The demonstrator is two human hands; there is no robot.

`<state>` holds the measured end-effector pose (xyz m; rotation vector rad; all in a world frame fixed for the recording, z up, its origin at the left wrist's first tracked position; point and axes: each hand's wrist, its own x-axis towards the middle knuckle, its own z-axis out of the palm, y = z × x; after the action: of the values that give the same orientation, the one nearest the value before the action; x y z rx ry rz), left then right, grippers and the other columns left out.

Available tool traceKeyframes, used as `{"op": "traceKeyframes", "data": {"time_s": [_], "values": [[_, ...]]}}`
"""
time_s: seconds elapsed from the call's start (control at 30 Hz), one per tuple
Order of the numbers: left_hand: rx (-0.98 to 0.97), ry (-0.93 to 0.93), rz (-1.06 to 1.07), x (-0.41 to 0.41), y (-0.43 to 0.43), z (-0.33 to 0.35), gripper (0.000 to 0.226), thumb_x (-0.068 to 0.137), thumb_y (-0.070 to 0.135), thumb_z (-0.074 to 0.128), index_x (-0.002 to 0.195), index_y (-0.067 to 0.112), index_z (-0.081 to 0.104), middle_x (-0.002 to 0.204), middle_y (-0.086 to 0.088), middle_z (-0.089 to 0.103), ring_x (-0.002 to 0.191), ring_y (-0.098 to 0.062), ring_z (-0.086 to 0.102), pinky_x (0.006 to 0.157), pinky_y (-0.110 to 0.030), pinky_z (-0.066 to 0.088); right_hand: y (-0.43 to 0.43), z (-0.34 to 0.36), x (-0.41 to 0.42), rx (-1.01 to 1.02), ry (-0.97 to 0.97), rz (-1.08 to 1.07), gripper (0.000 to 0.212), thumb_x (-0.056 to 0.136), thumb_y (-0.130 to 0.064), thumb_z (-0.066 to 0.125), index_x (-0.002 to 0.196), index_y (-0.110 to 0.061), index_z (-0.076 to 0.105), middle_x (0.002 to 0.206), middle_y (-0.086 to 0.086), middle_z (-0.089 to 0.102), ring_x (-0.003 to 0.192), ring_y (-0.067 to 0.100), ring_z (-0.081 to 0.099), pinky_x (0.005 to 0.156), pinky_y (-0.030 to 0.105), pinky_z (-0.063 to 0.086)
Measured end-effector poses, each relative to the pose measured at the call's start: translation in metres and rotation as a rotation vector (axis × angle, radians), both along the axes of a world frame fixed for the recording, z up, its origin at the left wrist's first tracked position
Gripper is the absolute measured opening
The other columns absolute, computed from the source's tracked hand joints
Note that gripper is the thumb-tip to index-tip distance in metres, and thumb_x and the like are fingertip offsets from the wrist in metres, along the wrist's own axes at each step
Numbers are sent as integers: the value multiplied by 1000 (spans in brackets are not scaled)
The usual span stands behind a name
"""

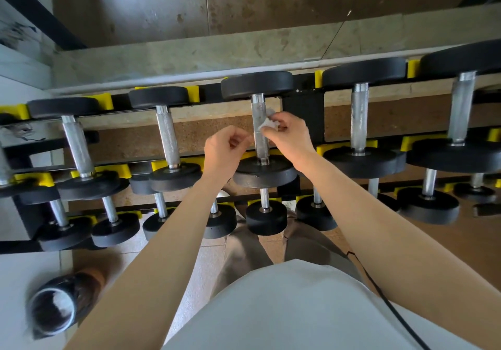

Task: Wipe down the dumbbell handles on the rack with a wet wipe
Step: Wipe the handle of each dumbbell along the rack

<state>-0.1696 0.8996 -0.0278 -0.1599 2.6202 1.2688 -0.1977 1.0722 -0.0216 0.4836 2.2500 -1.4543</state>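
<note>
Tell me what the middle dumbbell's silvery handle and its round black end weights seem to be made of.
The silvery knurled handle looks like steel, probably chromed: bright sheen, fine cross-hatched grip. The round black end weights look rubber-coated or matte-painted: dull, no glare; their core is hidden.

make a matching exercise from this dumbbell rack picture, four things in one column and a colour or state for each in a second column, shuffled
Column 1
1. wet wipe
2. rack cradles
3. dumbbell heads
4. middle handle

Column 2
A. black
B. silver, knurled
C. yellow
D. pinched by the right hand

Pairs: 1-D, 2-C, 3-A, 4-B
</note>
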Motion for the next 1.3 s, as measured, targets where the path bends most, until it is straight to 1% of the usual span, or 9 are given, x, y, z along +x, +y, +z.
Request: {"op": "traceKeyframes", "data": {"time_s": [0.2,0.4,0.6,0.77,0.9,1.07,1.17,1.23,1.3], "values": [[-8,231,-74,-1,17,-6,31,86,16,79,116,11,74,91,-3,68,77,-12,63,72,-18,55,17,6,8,-222,-24,-149,22,88,-5,72,109,-10,69,100,7,75,87,18,75,76,29,61],[-67,321,-89,-6,28,-5,17,85,16,78,101,11,79,87,-4,69,74,-16,61,68,-35,56,20,9,10,-334,-75,-219,20,88,-10,73,108,-5,71,97,10,75,85,21,74,74,30,60],[-104,222,-16,-7,13,-7,12,97,19,64,94,8,68,87,-2,64,76,-14,57,68,-28,50,22,8,5,-387,-139,-364,14,93,-15,68,107,-14,68,105,12,72,88,23,70,82,36,58],[-21,89,77,-9,14,1,11,104,19,49,100,12,56,81,1,59,69,-7,52,62,-15,42,27,8,3,-318,-131,-381,13,94,-17,66,107,-19,66,107,8,70,88,19,69,80,32,59],[1,-16,224,-22,7,2,26,107,19,35,88,12,50,68,4,47,59,-7,43,57,-21,36,23,7,1,-195,-70,-320,18,94,-17,66,111,-16,66,101,-1,69,90,18,69,79,31,61],[-45,-131,367,-39,-17,-12,46,103,37,53,62,18,52,56,3,51,52,-9,48,57,-23,38,0,7,-3,54,195,-112,17,86,-18,74,103,-17,70,103,-4,68,89,8,67,78,21,57],[4,-273,206,-37,-29,-17,11,98,28,65,91,20,70,83,5,72,76,-8,66,70,-21,50,-15,7,-8,115,397,-65,15,85,-10,74,99,-14,71,97,-4,69,86,6,65,76,16,54],[72,-334,114,-33,-36,-21,28,96,12,67,123,16,69,111,5,73,100,-8,66,89,-23,53,-18,3,-7,180,474,15,12,84,-7,74,95,-12,72,97,1,67,84,7,62,74,10,49],[118,-351,140,-31,-42,-19,27,94,9,67,119,17,74,115,6,74,105,-9,68,100,-32,54,-12,-1,2,248,481,150,11,83,-6,74,93,-9,72,97,4,66,83,8,59,72,7,44]]}}
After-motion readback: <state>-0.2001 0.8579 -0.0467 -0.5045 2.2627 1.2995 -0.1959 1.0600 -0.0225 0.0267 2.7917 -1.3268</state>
